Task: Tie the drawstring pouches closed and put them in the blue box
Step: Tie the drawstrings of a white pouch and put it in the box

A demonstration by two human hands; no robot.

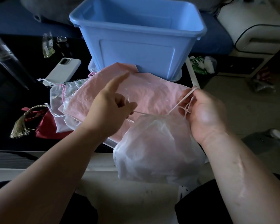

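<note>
left hand (110,104), right hand (204,112) pinch pouch (157,147) drawstring (141,113) at table edge (102,160)

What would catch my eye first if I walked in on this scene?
Most likely the big blue box, standing open at the top centre. In front of it, the left hand and the right hand pull the strings of a cloudy white pouch to either side. A pink pouch lies flat between it and the box.

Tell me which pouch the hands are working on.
The translucent white pouch nearest the camera: left hand and right hand grip its drawstrings. The pink pouch and red pouch lie untouched farther off.
</note>
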